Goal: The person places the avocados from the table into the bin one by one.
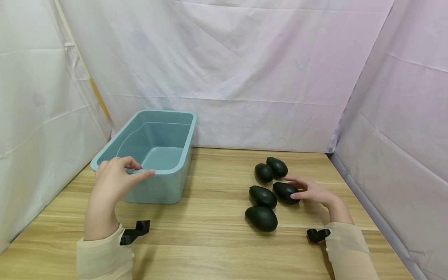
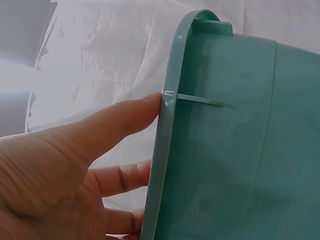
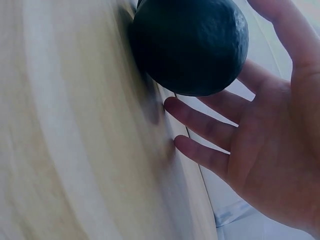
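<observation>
1. left hand [image 1: 113,179]: placed at the near rim of the bin; the rim is grasped between thumb and fingers, the fingers being hooked over its top.
2. bin [image 1: 188,140], one, pale blue, deep, rounded at the corners: set upright at the left of the surface [image 1: 210,249]; its long sides are run away from the near edge.
3. right hand [image 1: 311,191]: held at the right of the surface, the fingers spread and only slightly bent about one avocado; nothing is clenched, and firm contact cannot be made out.
4. avocado by the right hand [image 1: 284,191], one, dark green: located on the surface between thumb and fingers, its rounded end turned toward the palm.
5. rear avocados [image 1: 277,167], two, dark green: laid close together, beyond the one reached by the hand.
6. front avocados [image 1: 261,218], two, dark green: laid one before the other, left of the right hand, well apart from the bin.
7. surface: finished in light wood grain.
8. pale cloth [image 1: 224,62]: hung behind and at both sides.
9. wrist devices [image 1: 317,235], two, black: worn beside the light sleeves [image 1: 350,249].
</observation>
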